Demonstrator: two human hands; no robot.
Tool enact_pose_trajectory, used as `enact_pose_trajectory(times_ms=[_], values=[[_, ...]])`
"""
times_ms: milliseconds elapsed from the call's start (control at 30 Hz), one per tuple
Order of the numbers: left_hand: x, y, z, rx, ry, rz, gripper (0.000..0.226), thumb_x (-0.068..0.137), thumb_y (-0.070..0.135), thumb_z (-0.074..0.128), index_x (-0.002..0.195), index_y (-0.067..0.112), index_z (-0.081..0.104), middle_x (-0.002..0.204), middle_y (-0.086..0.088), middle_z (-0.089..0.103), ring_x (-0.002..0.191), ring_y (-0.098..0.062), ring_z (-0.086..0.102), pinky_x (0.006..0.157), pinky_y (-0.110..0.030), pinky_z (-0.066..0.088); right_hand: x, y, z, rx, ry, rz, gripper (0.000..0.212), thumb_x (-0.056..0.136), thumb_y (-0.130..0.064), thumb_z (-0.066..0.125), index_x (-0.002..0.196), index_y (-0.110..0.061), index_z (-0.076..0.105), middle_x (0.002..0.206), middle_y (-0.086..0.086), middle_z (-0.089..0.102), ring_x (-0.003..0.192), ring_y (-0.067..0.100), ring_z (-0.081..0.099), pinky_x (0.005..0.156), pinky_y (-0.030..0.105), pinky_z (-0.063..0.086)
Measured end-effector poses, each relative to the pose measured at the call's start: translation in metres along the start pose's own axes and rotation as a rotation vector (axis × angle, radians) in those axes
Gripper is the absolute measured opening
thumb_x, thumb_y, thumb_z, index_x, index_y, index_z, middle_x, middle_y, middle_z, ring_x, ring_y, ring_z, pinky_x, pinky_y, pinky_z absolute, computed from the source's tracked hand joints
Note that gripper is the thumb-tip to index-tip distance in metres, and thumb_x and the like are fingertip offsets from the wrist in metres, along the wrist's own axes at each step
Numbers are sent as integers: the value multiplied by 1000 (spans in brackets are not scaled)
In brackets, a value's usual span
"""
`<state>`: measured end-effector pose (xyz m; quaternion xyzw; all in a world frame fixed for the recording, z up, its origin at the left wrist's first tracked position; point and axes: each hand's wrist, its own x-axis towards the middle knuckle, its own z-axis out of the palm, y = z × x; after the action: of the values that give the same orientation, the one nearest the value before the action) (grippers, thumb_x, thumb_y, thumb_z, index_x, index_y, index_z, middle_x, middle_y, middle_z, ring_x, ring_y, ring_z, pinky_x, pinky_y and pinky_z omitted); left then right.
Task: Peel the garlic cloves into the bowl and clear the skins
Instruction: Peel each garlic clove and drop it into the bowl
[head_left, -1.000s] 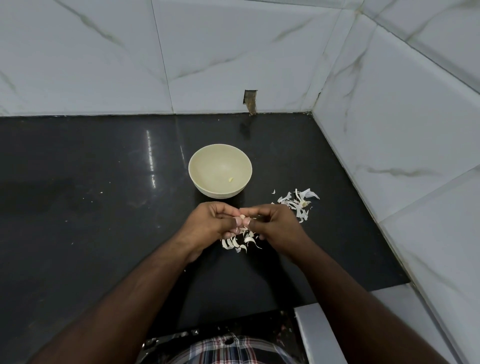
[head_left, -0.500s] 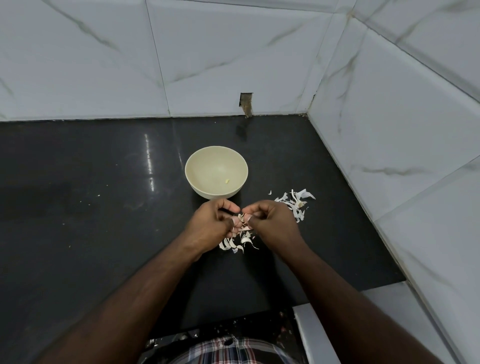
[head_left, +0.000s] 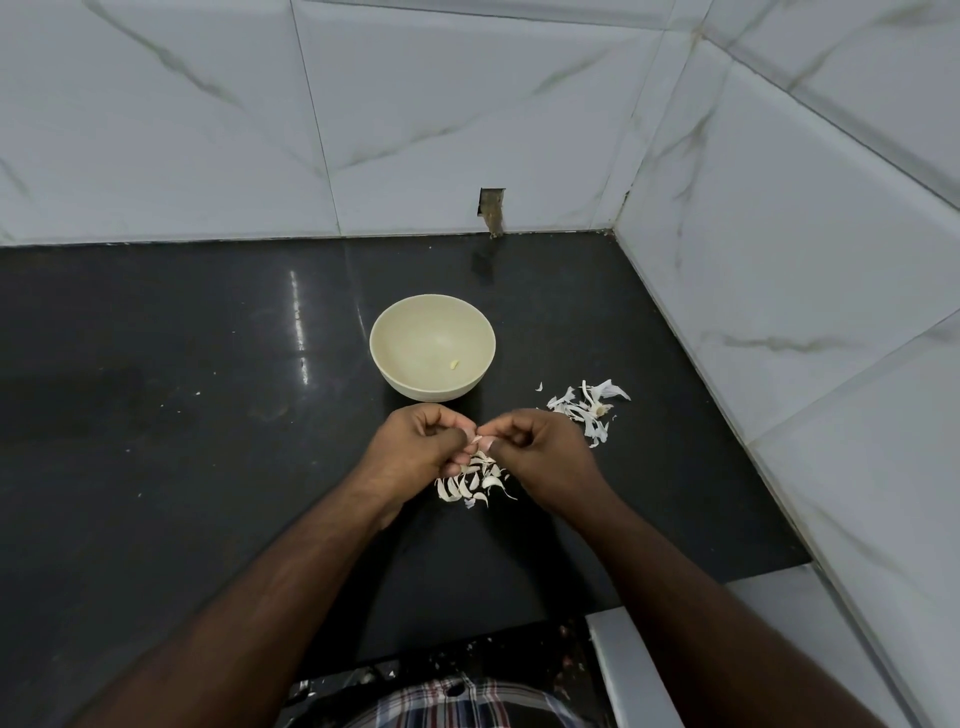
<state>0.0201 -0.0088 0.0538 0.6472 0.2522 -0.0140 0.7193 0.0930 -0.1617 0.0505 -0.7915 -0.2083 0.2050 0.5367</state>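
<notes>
A cream bowl (head_left: 400, 332) stands on the black counter with one small peeled clove (head_left: 454, 365) inside. Just in front of it, my left hand (head_left: 415, 447) and my right hand (head_left: 540, 452) meet fingertip to fingertip and pinch one small garlic clove (head_left: 475, 441) between them. Most of that clove is hidden by my fingers. Under my hands lies a heap of unpeeled cloves (head_left: 470, 483). A pile of papery skins (head_left: 587, 410) lies to the right of the bowl.
The black counter (head_left: 156, 415) ends at white marble-look tiled walls behind and on the right (head_left: 779, 260). A white ledge (head_left: 644, 670) sits at the counter's near right corner. Small skin flecks dot the counter's front edge.
Both hands stay together at the clove, the fingers shifting only slightly. The view has tilted a little, so the bowl and hands sit lower in the frame.
</notes>
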Motion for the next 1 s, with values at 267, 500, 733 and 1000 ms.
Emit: enact_pose_trajectory(times_ms=[267, 500, 733, 1000], values=[[-2, 4, 3, 56, 2, 138, 14, 84, -6, 73, 84, 7, 73, 67, -8, 66, 54, -12, 57, 56, -20, 51, -3, -3, -4, 197, 16, 57, 7, 85, -3, 67, 82, -4, 73, 63, 7, 65, 59, 18, 54, 59, 31, 45], [-4, 7, 1, 33, -51, 162, 11, 86, -5, 71, 87, 6, 74, 71, -11, 68, 62, -16, 58, 60, -20, 52, -6, -8, -5, 414, -6, 113, 12, 88, 6, 63, 82, 0, 71, 69, 17, 63, 61, 20, 56, 56, 26, 45], [-9, 13, 2, -332, -164, -124, 10, 93, 1, 64, 102, -1, 69, 87, -14, 70, 66, -12, 63, 58, -17, 54, -13, -9, -5, 491, 15, -17, 18, 85, 11, 68, 100, 2, 73, 92, 9, 76, 74, 10, 69, 69, 21, 55], [-11, 18, 2, -326, -103, -83, 32, 77, 6, 78, 105, 6, 63, 83, -11, 67, 66, -13, 63, 57, -19, 53, -13, -15, -8, 392, 21, -83, 14, 86, 8, 68, 96, -2, 73, 80, 1, 76, 66, 6, 65, 66, 19, 53]])
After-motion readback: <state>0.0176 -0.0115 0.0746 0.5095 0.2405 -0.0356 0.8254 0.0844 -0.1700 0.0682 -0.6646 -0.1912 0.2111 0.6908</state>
